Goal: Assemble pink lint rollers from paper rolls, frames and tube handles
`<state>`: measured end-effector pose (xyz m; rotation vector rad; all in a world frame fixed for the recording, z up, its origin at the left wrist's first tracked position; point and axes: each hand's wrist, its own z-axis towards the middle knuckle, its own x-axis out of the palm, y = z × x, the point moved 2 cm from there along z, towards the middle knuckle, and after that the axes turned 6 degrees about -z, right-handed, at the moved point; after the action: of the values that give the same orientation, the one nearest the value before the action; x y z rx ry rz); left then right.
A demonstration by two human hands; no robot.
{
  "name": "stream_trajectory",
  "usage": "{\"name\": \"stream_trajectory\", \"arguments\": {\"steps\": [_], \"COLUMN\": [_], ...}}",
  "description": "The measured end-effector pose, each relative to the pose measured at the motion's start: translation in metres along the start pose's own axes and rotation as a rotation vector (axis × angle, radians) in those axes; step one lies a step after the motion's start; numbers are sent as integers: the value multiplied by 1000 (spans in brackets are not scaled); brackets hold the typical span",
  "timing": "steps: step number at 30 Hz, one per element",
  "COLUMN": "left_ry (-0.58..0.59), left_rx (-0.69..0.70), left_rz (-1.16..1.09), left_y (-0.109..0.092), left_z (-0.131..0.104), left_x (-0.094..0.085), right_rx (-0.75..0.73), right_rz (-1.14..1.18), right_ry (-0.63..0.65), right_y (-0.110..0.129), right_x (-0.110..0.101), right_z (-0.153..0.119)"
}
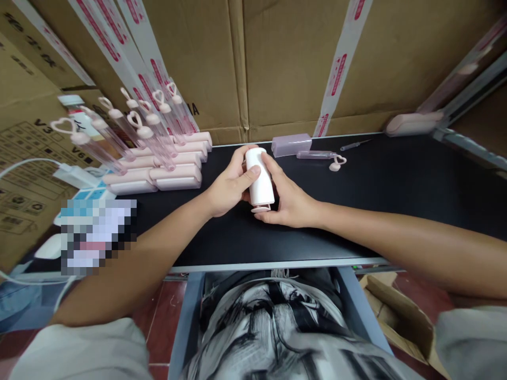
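Note:
Both of my hands are wrapped round a white rounded cylinder [260, 179] with a pale pink piece at its lower end. My left hand [233, 184] grips it from the left, thumb lying across its front. From the right, my right hand [291, 198] holds it, with a finger along the upper side and another at the pink lower end. Just behind the hands is a translucent lilac block [292, 144]. Right of that lies a clear pink tube [316, 154] with a pink heart-shaped loop [337, 162] at its end.
Several pink bases [176, 177] with upright clear tubes and heart loops stand at the left. Near them are a power strip [89, 195], a bottle [81, 113] and a blurred-out object [97, 235]. A thin pointed tool [354, 145] lies back right. Cardboard [285, 63] walls the rear.

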<state>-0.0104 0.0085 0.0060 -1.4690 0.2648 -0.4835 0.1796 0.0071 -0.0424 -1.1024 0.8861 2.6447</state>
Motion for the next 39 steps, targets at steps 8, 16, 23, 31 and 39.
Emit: {"name": "stream_trajectory", "arguments": {"steps": [8,16,23,31,39], "left_ry": [-134,-173,-216,-165,-164], "left_rx": [297,273,132,1,92], "left_rz": [103,86,154,-4,-7], "left_y": [-7,-6,-16,-7,-1], "left_z": [-2,2,-7,-5,-4], "left_x": [0,-8,-3,6,6], "right_rx": [-144,-144,25,-2,-57], "right_rz": [-112,-219,-164,-158,-84], "right_ry": [-274,-287,-175,-97,-69], "right_y": [8,11,17,18,24], "right_x": [-8,-16,-19,-16,-20], "right_z": [2,2,3,6,3]}}
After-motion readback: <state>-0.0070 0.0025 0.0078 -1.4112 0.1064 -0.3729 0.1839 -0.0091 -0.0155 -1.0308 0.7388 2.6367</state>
